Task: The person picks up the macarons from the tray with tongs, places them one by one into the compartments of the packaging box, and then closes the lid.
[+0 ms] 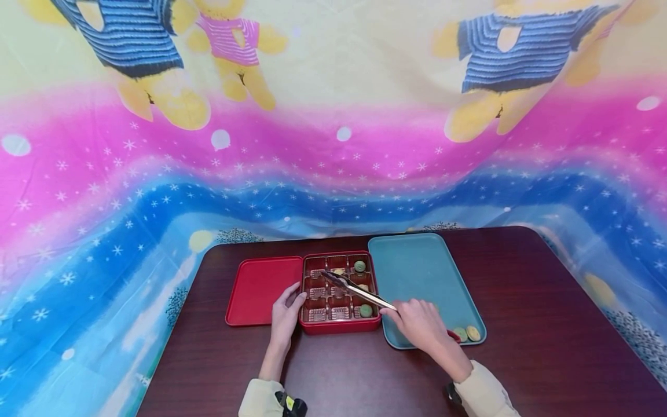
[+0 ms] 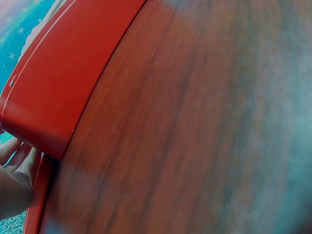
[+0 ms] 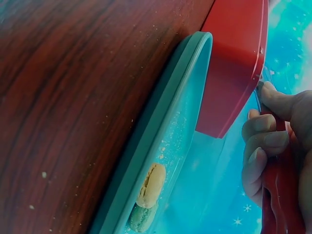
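An open red tin (image 1: 341, 328) holds a clear divided insert. A green macaron (image 1: 359, 266) sits in its back right compartment and another green macaron (image 1: 366, 311) in the front right one. Pale macarons show in the back middle, a yellow one (image 1: 339, 271), and in the middle right, partly behind the tongs. My right hand (image 1: 419, 324) grips red-handled metal tongs (image 1: 372, 298), which slant left across the tin with dark tips over the back left area. Against the tin's left wall rests my left hand (image 1: 285, 315), its fingers extended.
Left of the tin lies its red lid (image 1: 260, 289). A blue-green tray (image 1: 417, 260) adjoins the right side, with a yellow macaron (image 3: 152, 186) and a green macaron (image 3: 143, 218) near its front corner, plus crumbs. A patterned cloth (image 1: 333, 145) hangs behind the dark wooden table (image 1: 531, 301).
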`<state>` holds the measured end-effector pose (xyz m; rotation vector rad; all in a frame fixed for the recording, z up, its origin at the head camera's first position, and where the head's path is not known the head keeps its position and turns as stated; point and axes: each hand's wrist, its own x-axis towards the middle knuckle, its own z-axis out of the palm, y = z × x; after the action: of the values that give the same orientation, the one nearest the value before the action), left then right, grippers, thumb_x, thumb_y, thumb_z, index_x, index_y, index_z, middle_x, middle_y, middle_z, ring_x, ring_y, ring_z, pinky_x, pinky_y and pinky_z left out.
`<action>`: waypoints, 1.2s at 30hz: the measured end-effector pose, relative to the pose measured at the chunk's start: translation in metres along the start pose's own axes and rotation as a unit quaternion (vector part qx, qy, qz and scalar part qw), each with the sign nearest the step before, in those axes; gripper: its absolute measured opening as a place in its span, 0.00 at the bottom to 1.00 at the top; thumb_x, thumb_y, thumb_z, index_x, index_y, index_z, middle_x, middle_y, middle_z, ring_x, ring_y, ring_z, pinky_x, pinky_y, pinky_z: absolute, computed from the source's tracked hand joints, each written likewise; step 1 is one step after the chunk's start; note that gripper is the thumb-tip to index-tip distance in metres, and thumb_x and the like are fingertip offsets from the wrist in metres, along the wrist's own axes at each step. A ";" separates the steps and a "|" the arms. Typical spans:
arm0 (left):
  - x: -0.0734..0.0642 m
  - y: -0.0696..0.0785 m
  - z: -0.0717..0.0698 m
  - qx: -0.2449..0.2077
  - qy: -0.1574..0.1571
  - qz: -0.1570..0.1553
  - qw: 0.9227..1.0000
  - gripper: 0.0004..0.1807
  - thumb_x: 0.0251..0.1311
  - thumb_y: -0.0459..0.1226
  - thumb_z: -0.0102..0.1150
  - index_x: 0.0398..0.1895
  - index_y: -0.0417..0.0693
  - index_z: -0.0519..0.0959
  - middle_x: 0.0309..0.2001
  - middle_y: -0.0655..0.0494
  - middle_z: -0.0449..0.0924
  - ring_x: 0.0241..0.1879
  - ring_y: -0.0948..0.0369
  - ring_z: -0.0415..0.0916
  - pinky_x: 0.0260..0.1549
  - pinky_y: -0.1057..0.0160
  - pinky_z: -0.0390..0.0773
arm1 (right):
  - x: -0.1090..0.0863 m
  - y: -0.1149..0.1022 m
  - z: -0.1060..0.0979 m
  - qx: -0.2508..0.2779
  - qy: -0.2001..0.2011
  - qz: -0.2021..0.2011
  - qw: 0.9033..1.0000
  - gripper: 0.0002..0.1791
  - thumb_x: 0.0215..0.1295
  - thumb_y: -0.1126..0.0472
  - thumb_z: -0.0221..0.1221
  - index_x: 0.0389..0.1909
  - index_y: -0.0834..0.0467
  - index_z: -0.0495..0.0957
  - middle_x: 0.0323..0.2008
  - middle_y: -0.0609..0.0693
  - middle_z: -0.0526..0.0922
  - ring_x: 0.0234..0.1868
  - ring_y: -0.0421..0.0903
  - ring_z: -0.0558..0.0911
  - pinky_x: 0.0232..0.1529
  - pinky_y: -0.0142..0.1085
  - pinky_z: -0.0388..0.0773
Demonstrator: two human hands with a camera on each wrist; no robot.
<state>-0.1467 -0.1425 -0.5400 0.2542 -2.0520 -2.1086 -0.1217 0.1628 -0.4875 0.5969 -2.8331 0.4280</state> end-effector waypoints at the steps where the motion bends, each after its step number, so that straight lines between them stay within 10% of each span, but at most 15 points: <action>1: 0.000 0.000 0.000 -0.004 -0.001 0.001 1.000 0.23 0.70 0.29 0.60 0.66 0.29 0.75 0.64 0.32 0.77 0.66 0.44 0.73 0.52 0.75 0.74 | 0.000 0.000 0.000 -0.001 0.000 0.000 1.000 0.24 0.70 0.47 0.65 0.17 0.49 0.69 0.12 0.42 0.58 0.14 0.41 0.58 0.14 0.34 0.54; 21: 0.001 -0.001 0.000 0.014 0.002 -0.003 1.000 0.23 0.71 0.31 0.60 0.66 0.31 0.76 0.64 0.33 0.76 0.66 0.43 0.73 0.55 0.69 0.76 | -0.001 -0.001 0.005 0.000 -0.001 0.022 1.000 0.21 0.68 0.44 0.66 0.22 0.53 0.74 0.12 0.42 0.59 0.12 0.40 0.58 0.13 0.32 0.55; 36: 0.001 -0.002 0.000 0.006 0.003 -0.015 1.000 0.23 0.71 0.32 0.61 0.67 0.32 0.75 0.64 0.33 0.76 0.67 0.45 0.73 0.52 0.72 0.75 | -0.013 0.024 -0.008 0.021 0.069 0.056 0.996 0.21 0.64 0.48 0.72 0.28 0.59 0.73 0.11 0.43 0.59 0.10 0.39 0.58 0.13 0.34 0.60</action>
<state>-0.1477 -0.1431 -0.5419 0.2952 -2.0714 -2.1107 -0.1191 0.1910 -0.4895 0.4010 -2.7398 0.5270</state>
